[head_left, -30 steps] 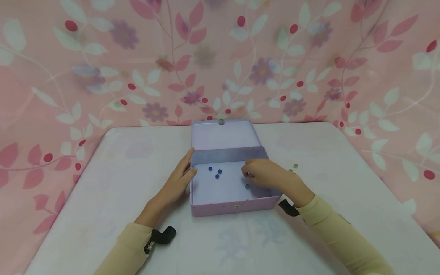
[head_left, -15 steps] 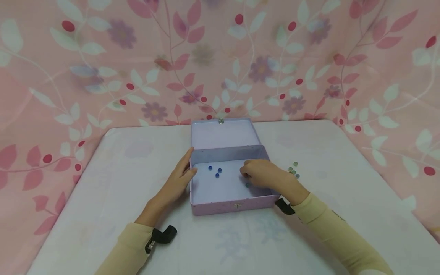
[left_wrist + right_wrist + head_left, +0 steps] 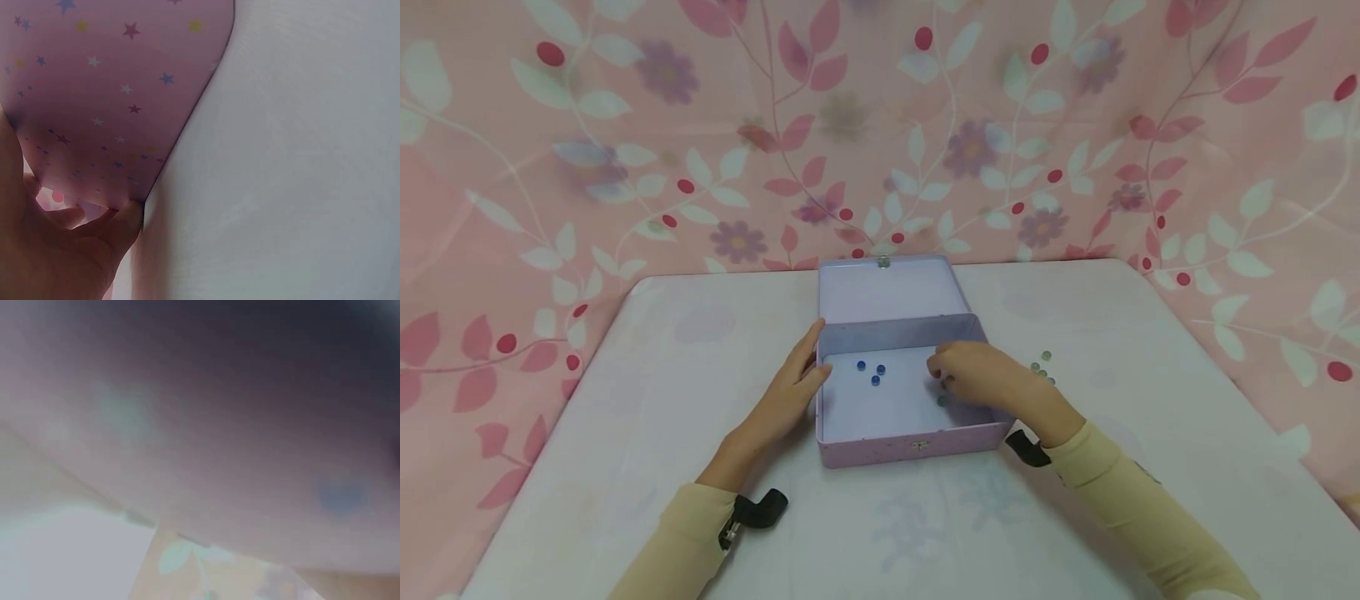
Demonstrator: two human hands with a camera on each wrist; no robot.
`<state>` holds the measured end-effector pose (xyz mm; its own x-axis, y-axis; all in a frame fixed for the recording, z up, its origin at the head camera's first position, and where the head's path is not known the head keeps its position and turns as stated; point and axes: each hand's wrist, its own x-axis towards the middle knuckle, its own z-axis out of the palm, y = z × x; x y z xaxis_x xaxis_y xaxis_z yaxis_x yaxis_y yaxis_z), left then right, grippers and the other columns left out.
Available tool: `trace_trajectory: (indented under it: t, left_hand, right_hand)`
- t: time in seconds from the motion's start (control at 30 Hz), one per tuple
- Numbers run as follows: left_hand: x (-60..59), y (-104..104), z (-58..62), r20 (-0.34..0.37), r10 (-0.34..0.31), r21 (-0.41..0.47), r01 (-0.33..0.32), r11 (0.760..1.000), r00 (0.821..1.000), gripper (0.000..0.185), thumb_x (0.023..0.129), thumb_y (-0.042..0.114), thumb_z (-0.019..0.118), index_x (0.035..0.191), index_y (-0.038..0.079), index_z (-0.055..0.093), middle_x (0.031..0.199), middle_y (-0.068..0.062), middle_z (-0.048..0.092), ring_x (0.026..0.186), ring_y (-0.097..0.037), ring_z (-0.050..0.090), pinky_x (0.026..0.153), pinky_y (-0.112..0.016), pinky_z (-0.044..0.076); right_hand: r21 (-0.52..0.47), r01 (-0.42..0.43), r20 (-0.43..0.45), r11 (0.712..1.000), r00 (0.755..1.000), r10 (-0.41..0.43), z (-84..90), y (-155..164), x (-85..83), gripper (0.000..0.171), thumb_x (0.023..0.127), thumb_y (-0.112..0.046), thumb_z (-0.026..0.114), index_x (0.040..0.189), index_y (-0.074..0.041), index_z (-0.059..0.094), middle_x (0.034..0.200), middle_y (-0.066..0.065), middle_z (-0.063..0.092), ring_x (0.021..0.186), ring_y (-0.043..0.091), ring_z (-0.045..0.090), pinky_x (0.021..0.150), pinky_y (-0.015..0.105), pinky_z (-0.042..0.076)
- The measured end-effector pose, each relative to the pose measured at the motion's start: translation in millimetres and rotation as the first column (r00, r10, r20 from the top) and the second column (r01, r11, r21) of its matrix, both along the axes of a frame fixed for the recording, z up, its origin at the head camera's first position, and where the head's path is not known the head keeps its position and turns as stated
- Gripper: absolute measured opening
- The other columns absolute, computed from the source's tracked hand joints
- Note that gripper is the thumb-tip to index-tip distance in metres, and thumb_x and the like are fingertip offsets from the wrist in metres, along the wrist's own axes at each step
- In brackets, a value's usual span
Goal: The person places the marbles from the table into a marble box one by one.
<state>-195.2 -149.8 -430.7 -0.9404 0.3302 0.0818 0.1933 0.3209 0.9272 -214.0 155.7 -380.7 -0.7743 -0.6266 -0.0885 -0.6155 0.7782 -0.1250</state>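
Note:
An open lilac tin box (image 3: pixel 868 454) stands on the table. My left hand (image 3: pixel 778 400) holds its left wall, thumb at the rim and fingers along the outside; in the left wrist view the hand (image 3: pixel 81 250) is against the star-printed side. Inside the box my right hand (image 3: pixel 973 375) is low over the right part, index finger bent; I cannot tell whether its fingertips hold anything. A greenish marble (image 3: pixel 942 401) lies just in front of these fingers. Several blue marbles (image 3: pixel 876 380) rest on the floor of the box, left of the right hand.
Several green and bluish marbles (image 3: pixel 1047 356) lie on the table (image 3: pixel 1112 375) to the right of the box. The box lid (image 3: pixel 887 292) leans back, open. Behind the table hangs a pink floral cloth (image 3: pixel 850 125). The box side (image 3: pixel 219 456) fills the right wrist view, blurred.
My right hand has stayed over the same part of the box, its fingers shifting slightly near the greenish marble. The left hand has kept its place on the box.

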Motion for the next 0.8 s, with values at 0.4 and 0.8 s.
trace_trajectory:
  t: [0.4,0.8]
  left_hand:
    - [14.1,4.0,28.3,0.012,-0.002,-0.020,0.002,1.000,1.000,0.067,0.104,0.016,0.042,0.161,0.017,0.007,0.169,-0.001,0.005,0.156,-0.028,0.013,0.125,-0.050,0.017]
    - [15.4,5.3,29.9,0.011,-0.009,-0.023,0.010,1.000,1.000,0.068,0.104,0.017,0.042,0.161,0.018,0.007,0.169,-0.001,0.005,0.156,-0.027,0.012,0.125,-0.050,0.018]
  right_hand:
    - [-0.098,0.071,0.038,0.993,0.997,-0.067,28.0,18.1,3.1,0.020,0.090,-0.007,0.067,0.109,-0.011,0.072,0.111,0.001,0.069,0.091,0.016,0.063,0.081,0.036,0.056]
    - [-0.262,0.096,-0.039,0.960,0.993,-0.110,46.1,50.7,1.0,0.020,0.089,-0.005,0.067,0.108,-0.011,0.073,0.097,-0.002,0.066,0.089,0.015,0.061,0.079,0.033,0.054]
